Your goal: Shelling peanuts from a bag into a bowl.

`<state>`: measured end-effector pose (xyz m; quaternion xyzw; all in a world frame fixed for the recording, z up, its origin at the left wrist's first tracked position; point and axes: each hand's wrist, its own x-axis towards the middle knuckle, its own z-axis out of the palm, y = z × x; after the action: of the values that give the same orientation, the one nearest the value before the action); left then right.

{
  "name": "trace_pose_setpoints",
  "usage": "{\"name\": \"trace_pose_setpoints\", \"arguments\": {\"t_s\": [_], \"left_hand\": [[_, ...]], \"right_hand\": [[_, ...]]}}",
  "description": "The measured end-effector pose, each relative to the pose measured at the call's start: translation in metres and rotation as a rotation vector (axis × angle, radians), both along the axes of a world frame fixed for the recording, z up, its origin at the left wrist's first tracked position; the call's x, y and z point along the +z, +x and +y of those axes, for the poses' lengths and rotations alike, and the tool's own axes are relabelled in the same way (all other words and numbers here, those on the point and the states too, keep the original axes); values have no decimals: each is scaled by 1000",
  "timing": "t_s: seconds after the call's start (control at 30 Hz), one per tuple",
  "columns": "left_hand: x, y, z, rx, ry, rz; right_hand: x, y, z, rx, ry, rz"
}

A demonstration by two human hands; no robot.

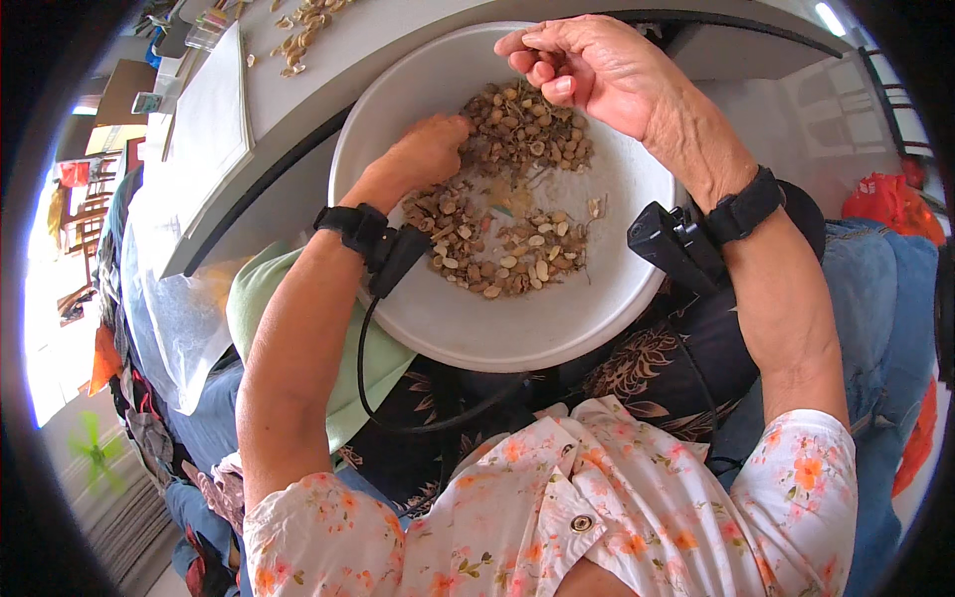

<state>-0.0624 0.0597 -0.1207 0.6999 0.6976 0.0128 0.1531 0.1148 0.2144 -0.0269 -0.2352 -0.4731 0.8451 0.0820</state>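
Observation:
A wide white basin (637, 298) sits in my lap, holding small brown round nuts or pods (527, 129) heaped at its far side. Nearer to me in the basin lies a looser spread of broken brown shells (458, 229) and pale oval pieces (540, 269). My left hand (428, 154) is closed at the left edge of the far heap, its fingertips partly hidden among the pods. Over the basin's far rim, my right hand (587, 75) is raised with its fingers curled around a few small brown pods (545, 62).
A grey-white table (308, 99) curves behind the basin, bearing scattered pale shells (298, 40) and a stack of white paper (214, 109). Black devices (676, 239) are strapped to both wrists, with a cable (363, 368) hanging from the left one. Green cloth (264, 298) lies beside the basin.

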Motion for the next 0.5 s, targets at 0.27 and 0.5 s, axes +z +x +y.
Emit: {"name": "trace_pose_setpoints", "arguments": {"t_s": [0.27,0.5], "left_hand": [[46,10,12,313,-553,-231],[26,8,12,337,-209,-107]], "right_hand": [[-1,1,1,-1,3,-20],[2,-1,-4,1,29,-23]]}}
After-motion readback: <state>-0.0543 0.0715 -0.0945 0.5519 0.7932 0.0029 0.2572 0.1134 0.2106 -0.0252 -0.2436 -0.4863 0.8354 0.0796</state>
